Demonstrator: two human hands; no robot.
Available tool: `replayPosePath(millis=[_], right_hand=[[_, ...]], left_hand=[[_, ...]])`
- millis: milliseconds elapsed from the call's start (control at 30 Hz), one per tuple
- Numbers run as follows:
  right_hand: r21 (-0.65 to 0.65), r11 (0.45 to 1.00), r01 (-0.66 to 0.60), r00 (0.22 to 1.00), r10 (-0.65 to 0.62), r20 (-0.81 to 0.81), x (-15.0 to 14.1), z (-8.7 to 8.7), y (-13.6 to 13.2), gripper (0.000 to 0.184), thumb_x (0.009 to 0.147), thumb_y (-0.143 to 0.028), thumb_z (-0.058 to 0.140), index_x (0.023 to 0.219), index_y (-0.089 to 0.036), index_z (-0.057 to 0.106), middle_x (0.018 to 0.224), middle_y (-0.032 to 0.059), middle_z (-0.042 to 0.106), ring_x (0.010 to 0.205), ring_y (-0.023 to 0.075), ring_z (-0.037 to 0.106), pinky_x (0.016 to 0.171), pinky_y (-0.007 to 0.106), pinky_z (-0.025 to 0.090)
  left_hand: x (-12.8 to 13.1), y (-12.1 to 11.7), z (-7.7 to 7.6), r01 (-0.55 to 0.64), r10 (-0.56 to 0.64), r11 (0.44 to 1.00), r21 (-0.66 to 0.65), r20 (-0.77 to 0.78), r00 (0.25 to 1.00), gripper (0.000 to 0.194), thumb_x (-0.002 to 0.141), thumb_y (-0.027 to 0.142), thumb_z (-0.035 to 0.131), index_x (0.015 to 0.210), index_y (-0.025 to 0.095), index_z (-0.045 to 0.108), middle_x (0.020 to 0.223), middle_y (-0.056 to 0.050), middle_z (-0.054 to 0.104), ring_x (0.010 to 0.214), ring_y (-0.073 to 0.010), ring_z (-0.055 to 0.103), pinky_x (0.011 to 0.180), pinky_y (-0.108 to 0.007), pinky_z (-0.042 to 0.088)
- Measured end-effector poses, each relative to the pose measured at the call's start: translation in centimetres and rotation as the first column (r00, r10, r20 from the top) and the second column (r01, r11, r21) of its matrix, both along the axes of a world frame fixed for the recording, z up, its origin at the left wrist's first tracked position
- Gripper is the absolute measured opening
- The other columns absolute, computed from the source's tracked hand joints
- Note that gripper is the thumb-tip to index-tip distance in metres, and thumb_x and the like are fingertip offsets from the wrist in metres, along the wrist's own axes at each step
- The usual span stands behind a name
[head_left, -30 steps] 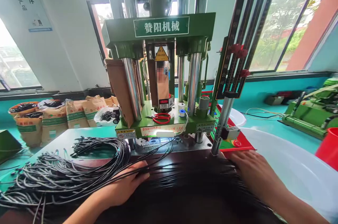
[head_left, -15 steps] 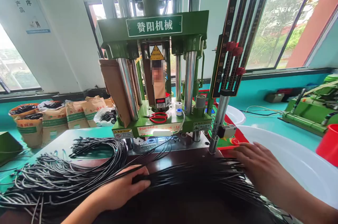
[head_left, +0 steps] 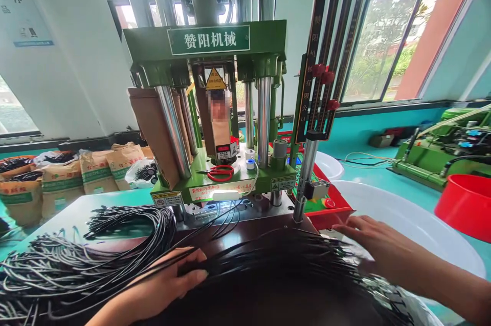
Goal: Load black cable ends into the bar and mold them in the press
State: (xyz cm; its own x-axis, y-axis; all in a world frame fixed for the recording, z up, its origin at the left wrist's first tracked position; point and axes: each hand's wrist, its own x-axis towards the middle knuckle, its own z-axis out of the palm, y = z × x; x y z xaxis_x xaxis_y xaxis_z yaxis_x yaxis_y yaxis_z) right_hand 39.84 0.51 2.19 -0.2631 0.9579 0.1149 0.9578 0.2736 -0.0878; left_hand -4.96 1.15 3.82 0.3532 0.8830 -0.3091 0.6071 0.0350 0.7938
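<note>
Head view of a bench before a green press machine [head_left: 209, 39]. The left hand [head_left: 161, 287] lies palm down on a fan of black cables [head_left: 268, 264], fingers loosely curled with the thumb drawn in beside them; whether any strand is pinched under the palm cannot be told, as the underside is hidden. The right hand [head_left: 364, 239] rests at the right end of the same fan, fingers spread wide and flat over the strands, gripping nothing visible; its forearm is cut off at the right edge. The cables run across the dark work plate in front of the machine, between the two hands; their near portion blurs into a dark mass at the lower edge, so single strands cannot be made out there. A larger tangle of cables [head_left: 76, 259] lies on the table to the left, partly cut off. Red scissors [head_left: 220, 172] rest on the machine's base. A white basin [head_left: 414, 223] stands just beside the right hand, and a red tub [head_left: 466, 205], cut by the frame, beyond it. Filled paper sacks [head_left: 57, 182] line the left wall.
</note>
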Motion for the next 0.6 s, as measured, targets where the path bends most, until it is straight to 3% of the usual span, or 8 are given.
replayPosePath(millis=[67, 167, 233, 300, 367, 467, 533, 600], right_hand=[[-0.114, 0.992, -0.045, 0.993, 0.032, -0.116, -2.9, -0.4, -0.7, 0.073, 0.072, -0.034, 0.067, 0.139, -0.029, 0.039, 0.136, 0.0096, 0.046, 0.121, 0.0269, 0.046, 0.098, 0.04, 0.041], [-0.03, 0.982, -0.188, 0.951, 0.174, -0.256, -7.9, -1.0, -0.3, 0.096, 0.069, -0.038, 0.071, 0.147, -0.029, 0.016, 0.147, 0.0073, 0.031, 0.133, 0.0254, 0.031, 0.109, 0.04, 0.027], [0.013, 0.981, -0.195, 0.951, 0.193, -0.241, -9.8, -1.5, 0.7, 0.089, 0.07, -0.032, 0.07, 0.146, -0.022, 0.024, 0.136, 0.0109, 0.046, 0.125, 0.0273, 0.04, 0.11, 0.045, 0.023], [0.025, 0.988, -0.153, 0.967, 0.155, -0.201, -9.8, -1.7, 1.5, 0.063, 0.074, -0.024, 0.064, 0.134, -0.018, 0.045, 0.119, 0.011, 0.058, 0.112, 0.0277, 0.051, 0.103, 0.047, 0.031], [0.021, 0.992, -0.122, 0.98, 0.124, -0.158, -8.4, -1.2, 2.0, 0.033, 0.076, -0.015, 0.057, 0.109, -0.019, 0.062, 0.105, 0.0087, 0.061, 0.098, 0.0249, 0.056, 0.09, 0.041, 0.041], [0.015, 0.99, -0.14, 0.983, 0.141, -0.121, -6.2, 0.6, 2.1, 0.014, 0.079, -0.014, 0.053, 0.087, -0.02, 0.063, 0.099, 0.0069, 0.059, 0.091, 0.0218, 0.057, 0.081, 0.034, 0.044], [-0.006, 0.99, -0.143, 0.98, 0.14, -0.143, -6.3, 1.8, 1.8, 0.021, 0.08, -0.026, 0.059, 0.099, -0.021, 0.062, 0.108, 0.0086, 0.058, 0.1, 0.0238, 0.055, 0.086, 0.035, 0.043], [-0.028, 0.988, -0.15, 0.969, 0.142, -0.201, -8.1, 2.3, 1.4, 0.06, 0.072, -0.044, 0.068, 0.125, -0.02, 0.051, 0.126, 0.0121, 0.051, 0.114, 0.0276, 0.048, 0.094, 0.038, 0.04]], left_hand=[[0.0, 0.2, -0.3, 0.003, -0.003, 1.0, 0.0, 0.048, 0.999, 0.053, 0.075, 0.063, 0.057, 0.106, 0.02, 0.052, 0.071, 0.004, 0.051, 0.063, -0.0101, 0.045, 0.059, -0.022, 0.037], [-0.1, 0.7, -0.9, -0.075, 0.077, 0.997, -0.022, 0.121, 0.99, 0.061, 0.074, 0.063, 0.058, 0.115, 0.019, 0.046, 0.07, 0.004, 0.053, 0.057, -0.0095, 0.044, 0.055, -0.023, 0.036], [-0.2, 0.8, -1.1, -0.077, 0.08, 0.997, -0.024, 0.154, 0.985, 0.059, 0.076, 0.061, 0.057, 0.115, 0.018, 0.046, 0.07, 0.002, 0.055, 0.054, -0.0091, 0.043, 0.052, -0.023, 0.035], [-0.2, 0.7, -1.0, -0.059, 0.064, 0.998, -0.033, 0.18, 0.982, 0.056, 0.078, 0.06, 0.056, 0.112, 0.017, 0.047, 0.069, 0.002, 0.055, 0.054, -0.009, 0.043, 0.051, -0.022, 0.034], [-0.2, 0.4, -0.6, -0.037, 0.044, 0.999, -0.04, 0.198, 0.979, 0.054, 0.078, 0.059, 0.057, 0.11, 0.016, 0.049, 0.069, 0.001, 0.055, 0.055, -0.0091, 0.044, 0.05, -0.022, 0.034], [-0.1, 0.2, -0.2, -0.067, 0.071, 0.997, -0.026, 0.219, 0.973, 0.054, 0.079, 0.057, 0.057, 0.112, 0.015, 0.048, 0.069, 0.001, 0.057, 0.054, -0.0084, 0.043, 0.05, -0.022, 0.034], [-0.1, 0.3, -0.2, -0.136, 0.136, 0.991, -0.017, 0.244, 0.96, 0.057, 0.079, 0.056, 0.058, 0.116, 0.015, 0.045, 0.07, 0.001, 0.057, 0.055, -0.0089, 0.044, 0.052, -0.022, 0.034], [-0.4, 0.4, -0.4, -0.186, 0.186, 0.982, -0.023, 0.249, 0.95, 0.06, 0.078, 0.056, 0.059, 0.119, 0.015, 0.042, 0.071, 0.001, 0.059, 0.057, -0.01, 0.046, 0.053, -0.022, 0.035]])
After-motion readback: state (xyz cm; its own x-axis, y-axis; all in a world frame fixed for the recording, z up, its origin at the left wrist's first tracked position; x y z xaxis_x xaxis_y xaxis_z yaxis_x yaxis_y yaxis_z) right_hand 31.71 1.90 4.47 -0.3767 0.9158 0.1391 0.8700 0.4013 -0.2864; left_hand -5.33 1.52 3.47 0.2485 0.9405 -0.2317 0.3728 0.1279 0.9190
